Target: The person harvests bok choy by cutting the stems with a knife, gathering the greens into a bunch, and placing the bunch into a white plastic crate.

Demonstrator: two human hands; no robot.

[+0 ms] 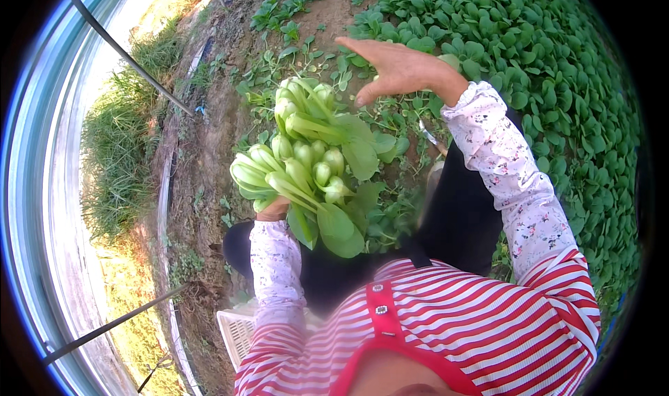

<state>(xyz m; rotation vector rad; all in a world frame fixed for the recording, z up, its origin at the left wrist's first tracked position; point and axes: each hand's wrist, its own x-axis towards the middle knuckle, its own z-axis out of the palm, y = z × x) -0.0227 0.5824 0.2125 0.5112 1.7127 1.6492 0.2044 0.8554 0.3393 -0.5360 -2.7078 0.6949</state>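
Observation:
A thick bunch of bok choy [301, 160], with pale green stem bases and broad leaves, is held up in front of me. My left hand [273, 209] grips it from below on the left side; most of its fingers are hidden behind the stems. To the right of the bunch and farther off, my right hand [401, 68] is raised with fingers stretched out and thumb apart, touching nothing. A narrow metal tool [433, 139], possibly a blade, lies beside my right knee, partly hidden.
Dense leafy bok choy plants [529, 61] grow along the right. Bare soil [202, 145] runs down the left, next to grass [118, 159] and a plastic-covered wall with metal poles [129, 56]. A white plastic crate [237, 334] stands by my left side.

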